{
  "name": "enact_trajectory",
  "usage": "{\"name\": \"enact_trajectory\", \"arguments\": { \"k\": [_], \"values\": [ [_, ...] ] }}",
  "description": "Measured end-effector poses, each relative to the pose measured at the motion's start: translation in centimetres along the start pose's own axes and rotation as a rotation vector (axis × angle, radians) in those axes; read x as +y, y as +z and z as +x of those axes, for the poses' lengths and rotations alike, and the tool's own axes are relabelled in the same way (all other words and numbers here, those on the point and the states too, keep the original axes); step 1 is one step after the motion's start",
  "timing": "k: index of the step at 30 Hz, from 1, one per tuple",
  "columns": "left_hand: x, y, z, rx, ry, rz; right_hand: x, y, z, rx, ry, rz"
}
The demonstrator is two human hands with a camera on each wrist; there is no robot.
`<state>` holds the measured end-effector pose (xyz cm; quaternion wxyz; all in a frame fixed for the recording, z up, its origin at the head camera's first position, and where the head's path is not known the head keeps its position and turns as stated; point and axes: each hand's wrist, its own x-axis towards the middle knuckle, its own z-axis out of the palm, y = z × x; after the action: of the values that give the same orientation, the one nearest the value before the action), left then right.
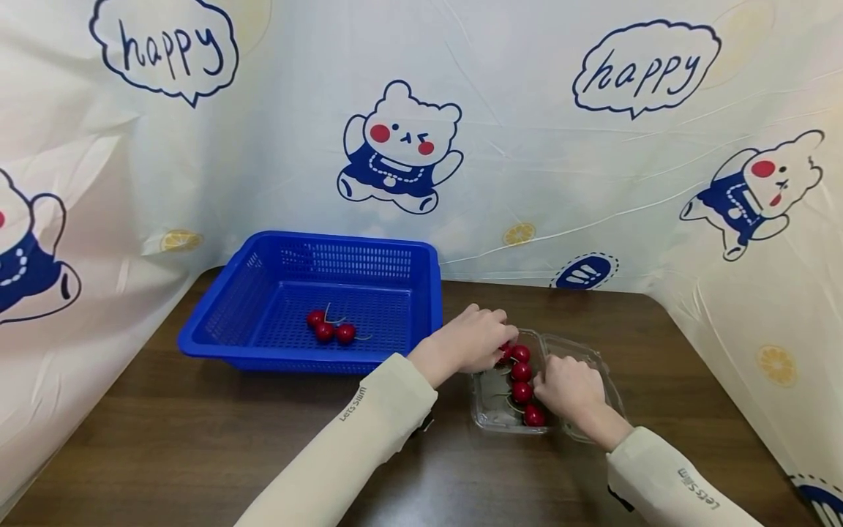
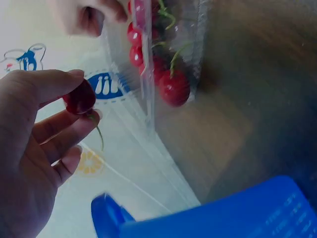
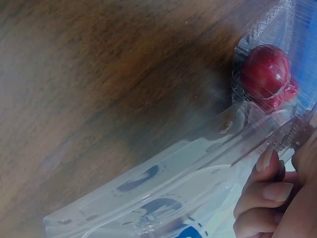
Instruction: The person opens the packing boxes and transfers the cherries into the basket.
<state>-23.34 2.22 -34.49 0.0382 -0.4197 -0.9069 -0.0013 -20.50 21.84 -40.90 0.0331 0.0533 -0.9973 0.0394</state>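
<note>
My left hand [image 1: 476,338] is over the far left corner of a clear plastic box [image 1: 492,402]. In the left wrist view it pinches a dark red cherry [image 2: 79,97] between thumb and fingers, the green stem hanging down. Several more cherries [image 1: 522,372] lie in a row along the box's right side. My right hand [image 1: 571,388] is at that side, where the open clear lid [image 1: 611,380] joins the box. Its curled fingers [image 3: 275,191] grip the plastic edge in the right wrist view; the thumb is mostly hidden.
Left of the box stands a blue perforated basket [image 1: 263,353], with three stemmed cherries [image 1: 324,331] on its floor. Both sit on a dark wooden table [image 1: 217,432]. A printed cloth [image 1: 520,168] with bears and lettering rises behind and at both sides.
</note>
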Motion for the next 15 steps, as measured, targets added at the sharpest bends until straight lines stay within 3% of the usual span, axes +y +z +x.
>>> {"name": "enact_trajectory", "arguments": {
  "k": [8, 15],
  "values": [
    [-1.4, -1.7, -0.8, 0.092, -0.044, -0.05, -0.1, 0.0, -0.1, 0.018, -0.008, 0.0],
    [-2.4, -2.5, -1.4, 0.095, -0.072, -0.067, 0.0, 0.0, -0.1, 0.012, -0.012, -0.008]
  ]
}}
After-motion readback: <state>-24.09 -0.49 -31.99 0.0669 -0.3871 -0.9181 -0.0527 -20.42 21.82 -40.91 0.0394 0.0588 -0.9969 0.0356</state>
